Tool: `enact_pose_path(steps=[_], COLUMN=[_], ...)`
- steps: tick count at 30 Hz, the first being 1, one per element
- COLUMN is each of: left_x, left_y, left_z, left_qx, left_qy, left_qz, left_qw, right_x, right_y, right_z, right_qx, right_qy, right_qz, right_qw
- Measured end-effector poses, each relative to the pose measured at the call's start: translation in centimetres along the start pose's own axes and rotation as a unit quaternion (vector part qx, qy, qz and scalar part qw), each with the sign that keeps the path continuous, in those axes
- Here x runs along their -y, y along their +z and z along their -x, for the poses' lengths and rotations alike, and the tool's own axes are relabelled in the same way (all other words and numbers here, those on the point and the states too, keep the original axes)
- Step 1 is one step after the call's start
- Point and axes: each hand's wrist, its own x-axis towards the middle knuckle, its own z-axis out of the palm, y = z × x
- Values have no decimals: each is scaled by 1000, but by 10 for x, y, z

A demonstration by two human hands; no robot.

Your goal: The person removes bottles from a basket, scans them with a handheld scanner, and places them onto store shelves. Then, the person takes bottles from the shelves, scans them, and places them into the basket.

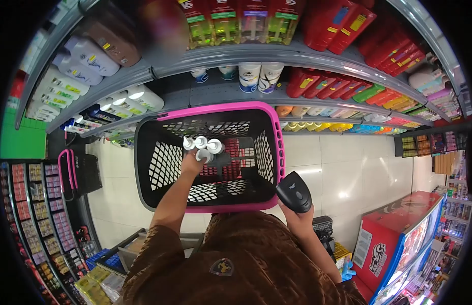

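Note:
My left hand (195, 161) is inside a black basket with a pink rim (220, 209), its fingers closed on a white-capped bottle (204, 155). Beside that bottle, several more white-topped bottles (214, 146) stand close together in the basket. At the basket's right front corner, my right hand (299, 217) is wrapped round a black handheld scanner (295, 193), which points up and away from me. Most of the fingers on each hand are hidden.
Shelves (190, 96) of bottles curve round ahead. A second black basket with pink handles (79, 173) is at the left. At the lower right stands a red cooler (381, 244); small-goods racks (40, 203) line the left.

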Motion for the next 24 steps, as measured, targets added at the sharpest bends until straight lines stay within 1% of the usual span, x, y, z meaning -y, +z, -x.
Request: enact_pose_path(steps=[2,3,5,7,8,10,12,14,15,16,18,20,21,22,24], left_x=[1,-6,-12,-3,4,9,13,12,11,4,-18,-31,-51,-64,-75], left_y=[13,12,18,32,37,37,30,4,-11,-33,-96,-148,-187,-220,-269], left_z=[4,3,-2,-13,-16,-23,-22,-12,-6,5,33,56,74,89,108], left_qx=[45,89,77,42,47,48,53,106,112,109,106,54,91,160,95], left_qy=[-61,-116,-118,-130,-127,-89,-73,2,42,45,216,348,318,214,292], left_qz=[-66,-57,-40,-26,-23,-45,-50,-89,-92,-96,-95,3,87,169,277], left_qw=[995,988,989,990,990,994,995,990,989,988,966,936,940,949,910], right_x=[0,2,7,10,12,21,26,28,30,31,35,39,35,37,50], right_y=[9,14,24,34,39,50,56,62,66,70,80,92,99,106,119], right_z=[5,9,15,20,25,31,36,39,39,38,32,24,18,14,2], right_qx=[3,2,-32,-36,-38,-45,-49,-31,-32,-29,-22,-7,-5,4,35], right_qy=[23,23,40,36,33,26,17,-16,-18,-4,3,63,47,46,71], right_qz=[4,11,-7,5,9,19,26,36,32,22,5,-21,-41,-41,-101], right_qw=[1000,1000,999,999,999,998,998,999,999,999,1000,998,998,998,992])
